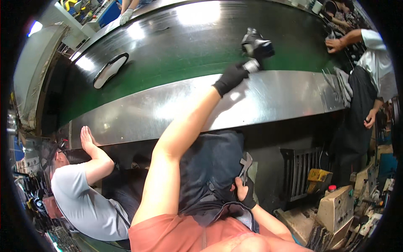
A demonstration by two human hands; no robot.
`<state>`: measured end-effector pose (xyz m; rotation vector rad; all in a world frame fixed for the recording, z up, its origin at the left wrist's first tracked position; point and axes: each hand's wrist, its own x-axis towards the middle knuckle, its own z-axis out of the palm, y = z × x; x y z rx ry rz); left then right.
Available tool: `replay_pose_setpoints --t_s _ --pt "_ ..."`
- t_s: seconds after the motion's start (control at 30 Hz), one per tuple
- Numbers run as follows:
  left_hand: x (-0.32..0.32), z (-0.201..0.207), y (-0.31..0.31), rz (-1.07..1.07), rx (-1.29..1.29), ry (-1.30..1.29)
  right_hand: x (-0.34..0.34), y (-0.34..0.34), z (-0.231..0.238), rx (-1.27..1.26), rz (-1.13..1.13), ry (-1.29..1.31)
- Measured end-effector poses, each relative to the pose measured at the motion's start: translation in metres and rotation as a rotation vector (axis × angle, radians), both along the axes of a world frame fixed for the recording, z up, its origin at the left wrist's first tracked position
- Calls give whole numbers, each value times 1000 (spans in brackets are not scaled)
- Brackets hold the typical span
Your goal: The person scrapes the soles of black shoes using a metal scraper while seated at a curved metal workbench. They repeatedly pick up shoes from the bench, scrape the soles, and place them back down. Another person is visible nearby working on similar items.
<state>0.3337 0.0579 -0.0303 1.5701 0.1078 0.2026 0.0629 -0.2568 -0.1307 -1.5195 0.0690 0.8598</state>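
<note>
My left arm stretches far out over the metal ledge to the belt. My left hand (233, 78), in a black glove, is at a glossy black shoe upper (257, 45). A pale grey patch sits at its fingers, and blur hides whether they grip the shoe upper. Close to my lap, my right hand (244, 191) is closed round metal pincers (245, 164), their jaws pointing up. A dark glove covers part of that hand, with the thumb bare. Farther left on the belt lies a shoe (111, 70) with a pale sole and black rim.
A steel ledge (168, 103) borders the green-black conveyor belt (184, 54). One person in a grey shirt (86, 185) sits at left with a hand by the ledge. Another person (373, 63) stands at right. A gloved hand (126, 17) shows across the belt. Machinery (336, 206) stands lower right.
</note>
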Motion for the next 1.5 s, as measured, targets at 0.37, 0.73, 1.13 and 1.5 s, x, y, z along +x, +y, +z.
replay_pose_setpoints --t_s 0.37,0.73,1.13,1.5 --pt "-172 2 133 35 100 300 1 1 13 -209 -39 136" --pt "-297 -34 490 1399 983 572 13 36 -13 -550 -330 93" --pt "-256 -22 453 1164 1069 796 11 55 -13 -641 -291 142" --pt "-287 -29 399 1015 -57 198 -25 19 -6 -390 -142 100"
